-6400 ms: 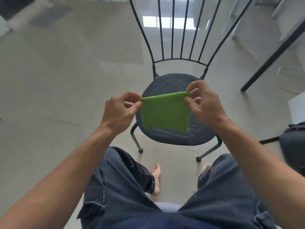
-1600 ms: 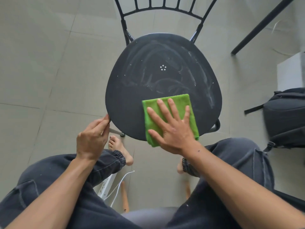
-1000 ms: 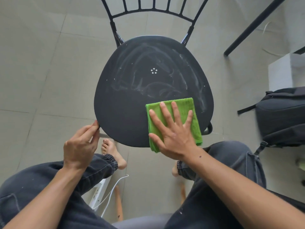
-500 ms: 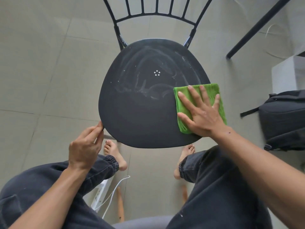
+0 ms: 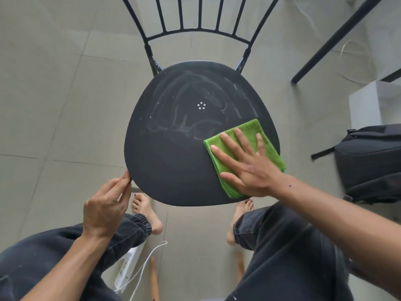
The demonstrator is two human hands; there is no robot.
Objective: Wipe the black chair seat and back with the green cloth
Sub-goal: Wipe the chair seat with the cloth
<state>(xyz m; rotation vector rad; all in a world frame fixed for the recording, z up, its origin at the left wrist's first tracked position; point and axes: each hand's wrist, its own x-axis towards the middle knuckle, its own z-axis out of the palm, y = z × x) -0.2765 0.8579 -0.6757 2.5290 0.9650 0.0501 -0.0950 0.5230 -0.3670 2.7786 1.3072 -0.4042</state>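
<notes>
A round-cornered, matt black chair seat point(image 5: 173, 166) is seen from above, with the black metal spindle back point(image 5: 198, 22) rising at its 12 o'clock edge. A folded bright green microfibre cloth point(image 5: 249, 131) is laid on the seat's 4 o'clock sector, its outer corner overhanging the rim. It is pressed flat by the right hand point(image 5: 247, 166), whose fingers are spread wide and whose palm is laid on the cloth; nothing is pinched. The seat's 8 o'clock rim is touched by the left hand point(image 5: 106, 205), with the fingers held together against the edge, apparently to steady the chair.

Whitish, chalky smear marks point(image 5: 191, 114) are spread over the far half of the seat, from about 10 o'clock through 12 to 2 o'clock, around a small ring of pale dots point(image 5: 201, 105) at the centre. The near half looks uniformly dark, so it is judged to be wiped already.

The coming stroke is governed by one relation: the remaining smears lie up and leftward from the cloth, toward 11 o'clock of the right hand, and the nearest streak is just beside the cloth's far-left edge. The right hand is the nearer one. The cloth's long axis is set roughly from 11 to 5 o'clock. The chair back appears not yet wiped.
</notes>
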